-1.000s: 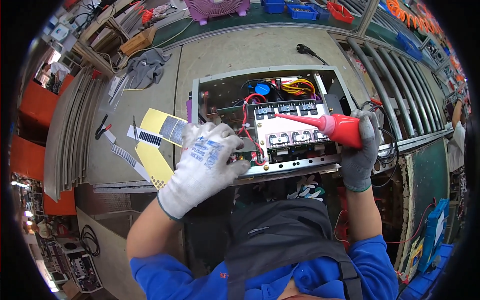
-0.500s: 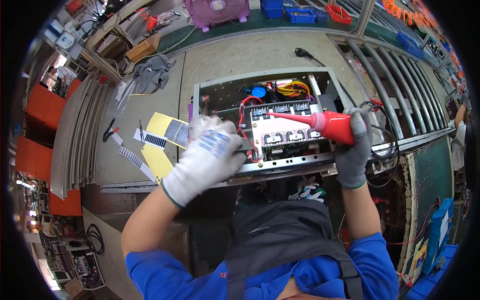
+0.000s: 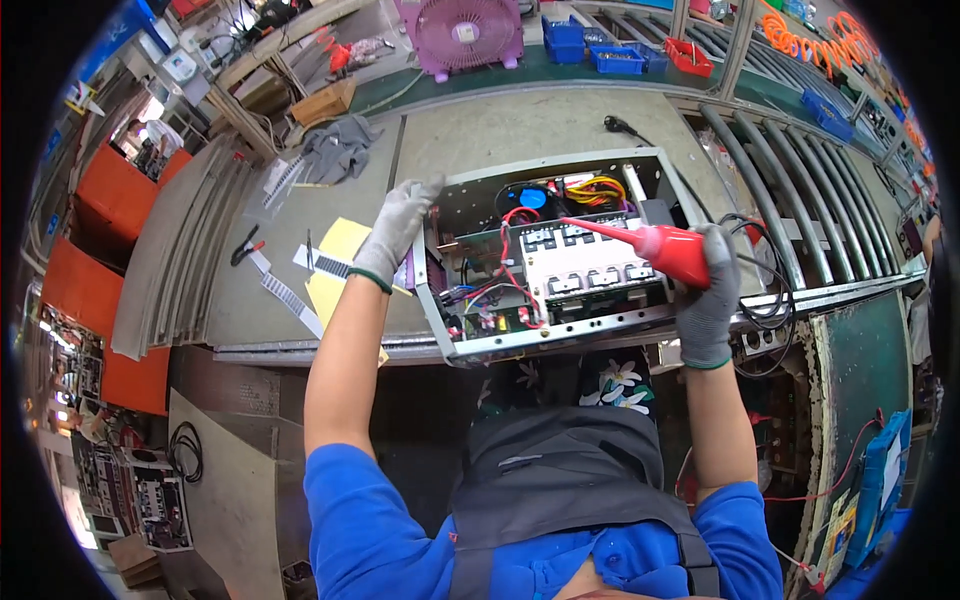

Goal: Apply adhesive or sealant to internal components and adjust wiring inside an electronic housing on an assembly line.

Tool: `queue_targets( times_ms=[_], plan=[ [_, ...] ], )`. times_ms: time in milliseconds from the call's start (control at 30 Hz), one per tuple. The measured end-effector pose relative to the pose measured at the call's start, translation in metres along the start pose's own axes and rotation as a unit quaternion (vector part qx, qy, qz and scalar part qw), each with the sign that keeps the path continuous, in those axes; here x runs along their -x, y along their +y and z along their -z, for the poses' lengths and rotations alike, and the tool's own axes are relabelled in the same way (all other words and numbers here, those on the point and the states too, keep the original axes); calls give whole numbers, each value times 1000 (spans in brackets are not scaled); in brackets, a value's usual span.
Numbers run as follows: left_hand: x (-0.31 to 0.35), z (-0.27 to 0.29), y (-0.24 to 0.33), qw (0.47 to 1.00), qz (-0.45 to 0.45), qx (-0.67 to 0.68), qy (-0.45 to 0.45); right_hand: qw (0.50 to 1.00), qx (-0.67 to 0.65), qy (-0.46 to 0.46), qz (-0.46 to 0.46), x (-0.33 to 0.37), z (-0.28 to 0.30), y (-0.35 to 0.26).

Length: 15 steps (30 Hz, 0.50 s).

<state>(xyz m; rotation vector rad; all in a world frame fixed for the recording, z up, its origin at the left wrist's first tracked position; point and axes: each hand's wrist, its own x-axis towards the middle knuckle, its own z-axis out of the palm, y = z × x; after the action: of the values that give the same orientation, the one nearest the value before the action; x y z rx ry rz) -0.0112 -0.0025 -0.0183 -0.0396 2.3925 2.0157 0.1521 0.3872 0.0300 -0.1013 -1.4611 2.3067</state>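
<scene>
My right hand (image 3: 708, 300), in a grey glove, is wrapped round a red squeeze bottle (image 3: 675, 252) with a long thin nozzle. The bottle lies tilted over an open metal equipment case (image 3: 560, 340), its nozzle pointing left above the circuit parts. Inside the case sit a white plate (image 3: 560, 268) carrying rows of black components, a blue round part (image 3: 532, 198), and red and yellow wires (image 3: 597, 188). My left hand (image 3: 402, 222), gloved in pale grey, grips the case's far left corner. Its fingertips are partly hidden by the case wall.
Left of the case lie yellow paper (image 3: 342, 240), label strips (image 3: 290, 300), a black-and-red hand tool (image 3: 246, 246) and a grey cloth (image 3: 340, 148). Metal rollers (image 3: 770, 195) run along the right. A purple fan (image 3: 464, 35) and small parts bins (image 3: 616, 60) stand at the back.
My left hand has moved from over the near left of the case to its far left corner. The case has turned slightly, its left end nearer. The right hand still holds the bottle.
</scene>
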Motion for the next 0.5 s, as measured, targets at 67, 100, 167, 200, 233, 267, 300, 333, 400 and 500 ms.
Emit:
queue_targets(
  times_ms=[67,100,167,200,233,267,300,333,400,500],
  plan=[
    [34,-10,12,999,-11,32,31,1000,23,10,1,10,6,-8],
    [44,-8,19,999,-25,13,44,999,38,7,-5,11,7,-7],
    [64,-21,41,996,-23,74,44,999,-25,15,-23,3,14,1],
    [62,-7,30,996,-67,21,51,1000,4,24,-8,4,7,1],
    [69,-12,45,996,-57,-28,60,999,23,28,-12,6,5,3],
    [73,-9,48,995,-53,-42,71,999,26,36,28,9,-1,7],
    [73,-9,46,994,-49,-55,78,996,30,46,68,11,-3,11],
    [76,-9,51,995,-40,-46,76,996,29,-47,66,10,7,7],
    [81,-12,56,996,-26,-50,63,992,62,-48,103,8,8,11],
    [69,-8,43,987,-38,-142,72,989,77,8,124,0,-1,16]
  ],
)
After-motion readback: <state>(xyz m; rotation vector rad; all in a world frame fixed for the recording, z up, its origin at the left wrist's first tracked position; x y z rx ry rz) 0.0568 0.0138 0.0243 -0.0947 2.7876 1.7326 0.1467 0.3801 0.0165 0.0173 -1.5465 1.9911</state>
